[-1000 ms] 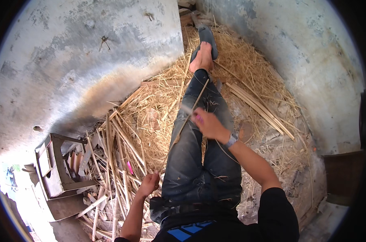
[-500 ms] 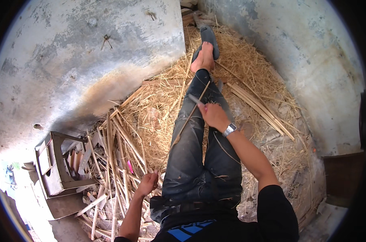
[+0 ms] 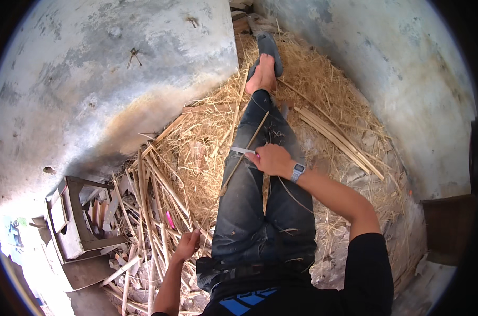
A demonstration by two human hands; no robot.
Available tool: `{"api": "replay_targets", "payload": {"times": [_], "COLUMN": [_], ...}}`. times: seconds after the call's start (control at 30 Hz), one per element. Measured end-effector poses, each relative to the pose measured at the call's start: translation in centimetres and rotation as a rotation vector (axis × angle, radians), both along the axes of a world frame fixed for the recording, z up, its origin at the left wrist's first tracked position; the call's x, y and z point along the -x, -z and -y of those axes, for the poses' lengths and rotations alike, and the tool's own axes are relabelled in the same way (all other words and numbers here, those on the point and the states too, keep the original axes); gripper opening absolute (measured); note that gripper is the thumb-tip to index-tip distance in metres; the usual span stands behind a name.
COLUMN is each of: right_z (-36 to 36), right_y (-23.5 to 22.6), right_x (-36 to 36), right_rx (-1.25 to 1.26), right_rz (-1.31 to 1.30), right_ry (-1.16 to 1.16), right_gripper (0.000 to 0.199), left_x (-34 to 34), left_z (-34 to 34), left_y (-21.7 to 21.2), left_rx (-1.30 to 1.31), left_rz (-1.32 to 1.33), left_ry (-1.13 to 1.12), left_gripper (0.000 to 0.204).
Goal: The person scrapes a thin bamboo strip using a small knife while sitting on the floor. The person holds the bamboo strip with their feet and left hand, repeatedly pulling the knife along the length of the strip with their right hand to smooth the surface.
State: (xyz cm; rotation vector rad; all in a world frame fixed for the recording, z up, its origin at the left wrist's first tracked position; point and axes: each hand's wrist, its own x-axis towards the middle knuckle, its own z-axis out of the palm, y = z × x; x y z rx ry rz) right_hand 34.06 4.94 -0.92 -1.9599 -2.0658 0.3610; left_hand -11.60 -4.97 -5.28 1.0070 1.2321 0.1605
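Note:
My right hand (image 3: 274, 159), with a watch on its wrist, is closed on a knife over my shins. Its pale blade (image 3: 243, 150) points left and crosses a thin brown strip (image 3: 258, 131) that lies slantwise on my dark trousers (image 3: 239, 210). A bit of the pinkish handle shows by the fingers. Off to the left of my thigh, my left hand (image 3: 187, 245) is closed, fingertips together; whatever it pinches is too small to make out. Another thin, curved strip (image 3: 293, 196) rests over my right knee.
Long split sticks (image 3: 147, 210) are heaped left of my legs, beside a wooden frame (image 3: 76, 221). Straw-like shavings (image 3: 323, 68) cover the floor ahead. A bundle of flat strips (image 3: 339, 142) lies to the right. Worn walls (image 3: 112, 79) rise at the sides.
My right hand has drawn back toward me, and the blade has swung from pointing up and left to pointing nearly straight left. My left hand has shifted slightly down and left.

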Motion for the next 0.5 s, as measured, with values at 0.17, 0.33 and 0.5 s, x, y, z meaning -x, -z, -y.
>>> {"api": "replay_targets", "payload": {"times": [0.17, 0.33, 0.5], "right_z": [-3.5, -2.8, 1.9], "right_y": [0.9, -1.9, -0.7], "right_x": [-12.2, -7.5, 0.6], "right_rx": [-0.004, -0.048, 0.084], "right_rz": [-0.011, -0.221, -0.119], "right_ry": [0.43, 0.406, 0.061], "right_gripper": [0.068, 0.068, 0.068], "left_x": [1.5, 1.9, -1.3], "left_z": [0.5, 2.1, 1.7], "left_y": [0.0, 0.5, -1.0], "left_rx": [0.06, -0.33, -0.625], "left_rz": [0.029, -0.275, -0.378], "left_ry": [-0.003, 0.116, 0.159], "left_gripper": [0.056, 0.063, 0.049]}}
